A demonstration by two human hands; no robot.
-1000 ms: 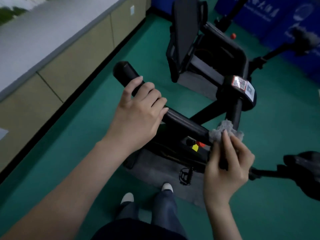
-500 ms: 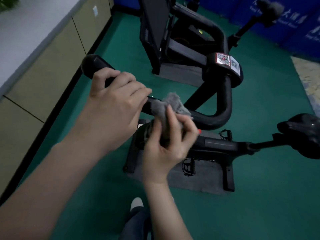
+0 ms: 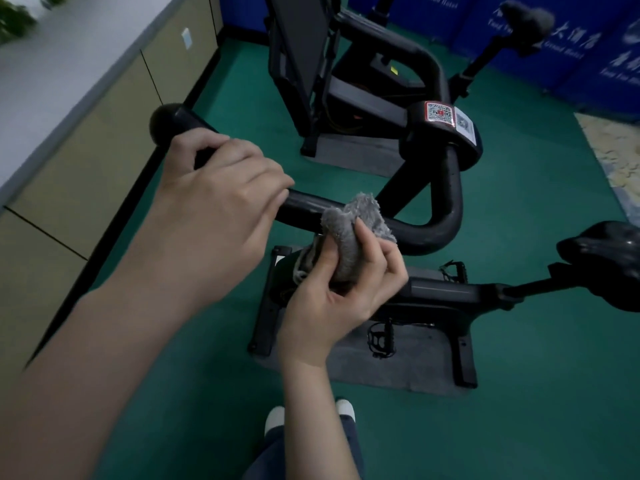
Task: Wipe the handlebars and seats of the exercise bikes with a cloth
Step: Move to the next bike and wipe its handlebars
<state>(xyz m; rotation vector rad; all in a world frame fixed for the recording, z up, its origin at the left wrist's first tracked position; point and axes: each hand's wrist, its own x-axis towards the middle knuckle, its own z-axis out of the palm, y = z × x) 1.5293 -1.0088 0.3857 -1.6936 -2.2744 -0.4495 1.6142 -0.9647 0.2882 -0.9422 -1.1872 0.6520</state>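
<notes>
A black curved handlebar (image 3: 429,226) of the near exercise bike runs from its round left end to a U-bend on the right. My left hand (image 3: 221,199) grips the bar's left part, fingers curled over it. My right hand (image 3: 339,292) pinches a grey fluffy cloth (image 3: 349,237) and holds it against the bar just right of the left hand. The bike's black seat (image 3: 606,258) sits at the far right on its post. A second bike's handlebar (image 3: 391,39) and seat (image 3: 526,19) are behind.
A beige cabinet with a pale countertop (image 3: 69,109) lines the left side. Blue panels (image 3: 571,46) close off the back. Each bike stands on a grey mat (image 3: 398,368) on green floor. Pedals (image 3: 381,337) lie below my right hand; my shoes (image 3: 277,417) are at the bottom.
My right hand slid the cloth left along the handlebar from the stem toward my left hand. The view shifted, revealing more of the rear bike and seat.
</notes>
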